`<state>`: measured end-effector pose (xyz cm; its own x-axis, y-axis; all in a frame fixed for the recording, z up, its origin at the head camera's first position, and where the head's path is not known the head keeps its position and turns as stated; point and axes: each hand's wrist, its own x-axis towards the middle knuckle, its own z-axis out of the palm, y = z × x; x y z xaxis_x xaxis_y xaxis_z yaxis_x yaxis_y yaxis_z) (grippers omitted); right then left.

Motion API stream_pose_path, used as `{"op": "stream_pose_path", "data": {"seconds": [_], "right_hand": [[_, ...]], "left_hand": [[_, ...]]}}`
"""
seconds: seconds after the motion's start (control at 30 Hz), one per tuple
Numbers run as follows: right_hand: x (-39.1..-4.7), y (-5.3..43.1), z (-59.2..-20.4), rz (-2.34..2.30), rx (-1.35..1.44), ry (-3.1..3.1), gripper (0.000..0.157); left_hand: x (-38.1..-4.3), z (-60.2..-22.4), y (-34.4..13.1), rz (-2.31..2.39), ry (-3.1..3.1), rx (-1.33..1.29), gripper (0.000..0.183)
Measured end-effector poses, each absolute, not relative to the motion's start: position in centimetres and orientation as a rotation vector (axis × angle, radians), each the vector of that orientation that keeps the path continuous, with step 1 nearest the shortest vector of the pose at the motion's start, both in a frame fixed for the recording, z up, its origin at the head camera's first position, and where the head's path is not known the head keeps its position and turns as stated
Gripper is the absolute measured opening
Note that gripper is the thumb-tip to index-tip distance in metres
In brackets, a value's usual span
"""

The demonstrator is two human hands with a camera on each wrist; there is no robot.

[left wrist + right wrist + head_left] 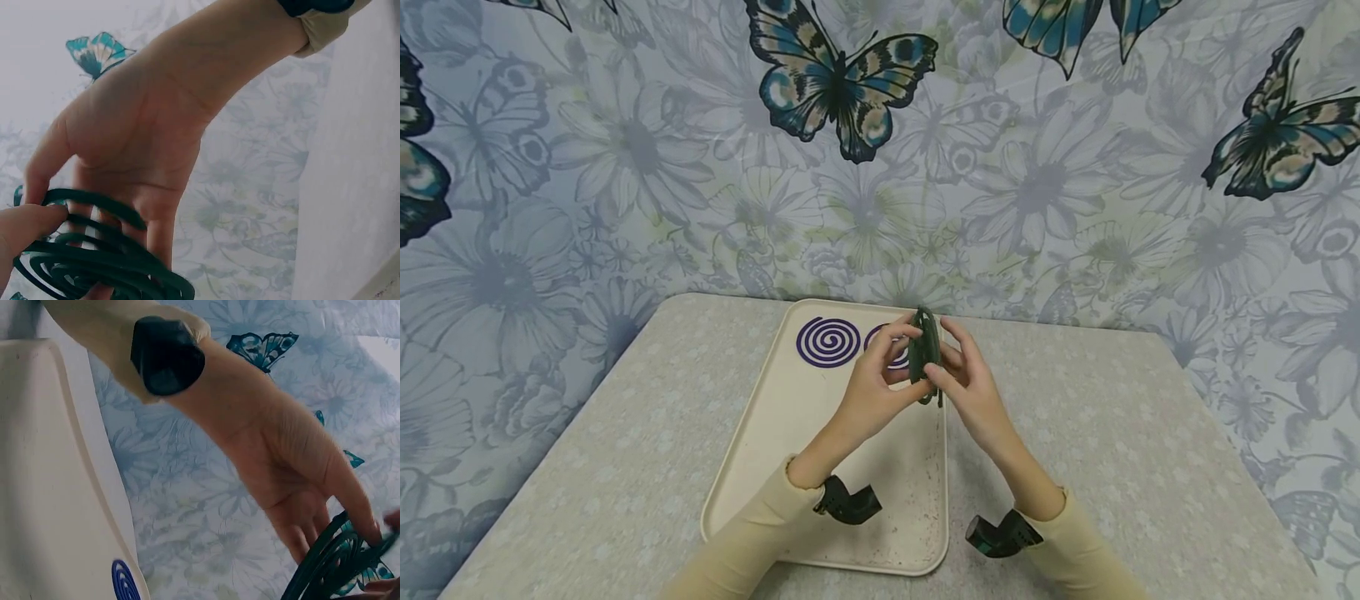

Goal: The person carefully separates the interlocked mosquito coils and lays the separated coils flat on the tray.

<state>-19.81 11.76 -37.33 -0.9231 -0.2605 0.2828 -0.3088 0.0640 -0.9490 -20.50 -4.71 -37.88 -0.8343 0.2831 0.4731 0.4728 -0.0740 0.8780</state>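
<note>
Both hands hold dark green spiral coils (925,354) upright above the right side of a cream tray (760,450). My left hand (874,383) grips them from the left, thumb low and fingers at the upper edge. From the right, my right hand (976,387) pinches the same coils between thumb and fingers. In the left wrist view the green loops (94,253) spread apart in layers; how many coils there are, I cannot tell. A purple spiral (828,341) lies flat at the tray's far left; another purple spiral (872,335) is partly hidden behind the left hand.
The tray lies on a pale patterned tabletop (1097,433), with dark specks along its near right part. Behind the table hangs a flowered backdrop with butterflies (842,83). Each wrist wears a dark camera, the left camera (850,502) over the tray.
</note>
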Motion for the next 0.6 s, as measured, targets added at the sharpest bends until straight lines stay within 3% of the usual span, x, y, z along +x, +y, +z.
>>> {"op": "stream_pose_path", "data": {"seconds": [0.3,0.6], "right_hand": [[-20.6,12.4,-37.3,2.195,0.182,-1.965,0.033],[-20.8,12.1,-38.1,2.111,0.249,-1.793,0.032]], "left_hand": [[-21.3,-37.8,-5.3,-2.173,-1.973,-0.607,0.054],[-21.0,-38.4,-4.7,-2.03,-2.014,-0.34,0.05]]}}
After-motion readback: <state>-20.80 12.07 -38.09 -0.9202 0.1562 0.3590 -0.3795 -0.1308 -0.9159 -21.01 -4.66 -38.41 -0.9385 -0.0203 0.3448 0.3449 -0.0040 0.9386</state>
